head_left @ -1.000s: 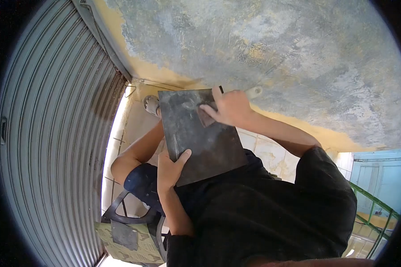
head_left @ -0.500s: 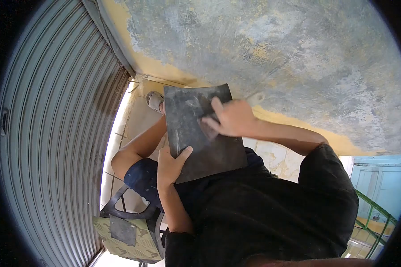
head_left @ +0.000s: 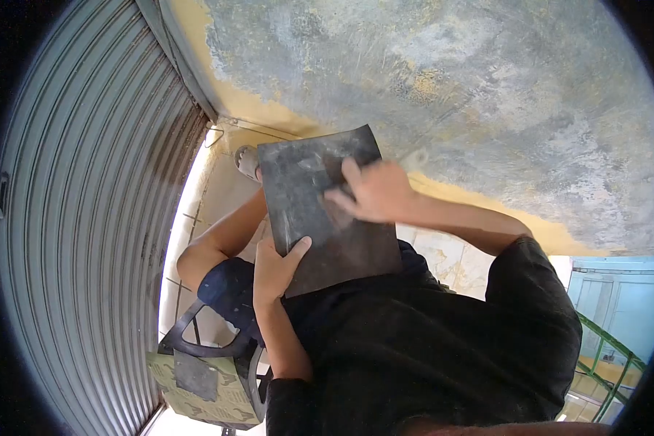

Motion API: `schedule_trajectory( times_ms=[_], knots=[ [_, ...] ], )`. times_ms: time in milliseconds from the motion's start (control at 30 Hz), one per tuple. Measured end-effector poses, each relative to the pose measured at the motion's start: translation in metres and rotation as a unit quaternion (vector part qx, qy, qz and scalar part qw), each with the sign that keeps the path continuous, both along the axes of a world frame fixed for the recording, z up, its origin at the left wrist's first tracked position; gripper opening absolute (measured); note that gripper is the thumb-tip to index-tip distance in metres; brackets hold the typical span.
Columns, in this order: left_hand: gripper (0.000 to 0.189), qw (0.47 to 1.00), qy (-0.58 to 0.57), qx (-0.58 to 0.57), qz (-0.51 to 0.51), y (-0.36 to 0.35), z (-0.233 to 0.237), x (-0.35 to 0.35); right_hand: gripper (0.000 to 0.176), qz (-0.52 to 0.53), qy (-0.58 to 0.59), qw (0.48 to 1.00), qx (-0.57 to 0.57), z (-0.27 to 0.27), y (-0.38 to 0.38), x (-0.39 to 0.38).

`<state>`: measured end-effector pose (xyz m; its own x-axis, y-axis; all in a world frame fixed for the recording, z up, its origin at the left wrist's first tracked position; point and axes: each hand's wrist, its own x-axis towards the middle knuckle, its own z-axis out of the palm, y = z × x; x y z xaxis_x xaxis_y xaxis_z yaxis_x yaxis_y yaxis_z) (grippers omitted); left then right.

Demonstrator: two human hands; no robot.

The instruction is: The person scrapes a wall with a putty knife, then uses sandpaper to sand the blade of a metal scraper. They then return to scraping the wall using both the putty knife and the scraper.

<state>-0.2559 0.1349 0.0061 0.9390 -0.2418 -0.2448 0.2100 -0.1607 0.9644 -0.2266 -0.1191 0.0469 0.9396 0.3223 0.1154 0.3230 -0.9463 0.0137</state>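
Note:
A dark grey, slightly bowed sheet (head_left: 341, 258) with pale smears lies across the person's lap, its far edge curling up. My left hand (head_left: 276, 270) grips its near left side, thumb on top and fingers underneath. Over the right part of the sheet, my right hand (head_left: 381, 190) is blurred by motion, thumb and forefinger stretched towards the surface. A pale handle end with a hole (head_left: 418, 158) sticks out behind this hand, apparently that of a putty knife it holds. The blade is blurred and mostly hidden.
Ahead rises a wall (head_left: 487, 94) with patchy grey and yellow paint. A ribbed metal shutter (head_left: 87, 218) stands at left. Beside the lap is a black chair armrest (head_left: 203, 341) with camouflage-patterned fabric (head_left: 211, 403) below. A green railing (head_left: 607, 341) is at lower right.
The sheet's far end has tilted slightly up and left. My right hand stays over almost the same spot, still blurred, and the handle end has risen a little. My left hand keeps its grip.

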Motion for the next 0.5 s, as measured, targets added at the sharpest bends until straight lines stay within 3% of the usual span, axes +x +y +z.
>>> schedule_trajectory(
  times_ms=[167, 333, 500],
  knots=[
    [0.031, 1.0, -0.003, 0.009, -0.029, 0.003, 0.006, 0.002, 0.059, -0.084, -0.015, 0.996, 0.005, 0.002, -0.006, 0.026],
    [0.037, 0.998, 0.047, -0.014, -0.042, 0.003, 0.012, 0.005, 0.056, 0.063, 0.018, 0.997, 0.038, 0.001, 0.0, -0.011],
    [0.035, 1.0, 0.003, -0.021, -0.006, 0.001, 0.004, 0.001, 0.058, -0.065, -0.045, 0.997, 0.012, -0.004, -0.009, 0.029]
  ],
)
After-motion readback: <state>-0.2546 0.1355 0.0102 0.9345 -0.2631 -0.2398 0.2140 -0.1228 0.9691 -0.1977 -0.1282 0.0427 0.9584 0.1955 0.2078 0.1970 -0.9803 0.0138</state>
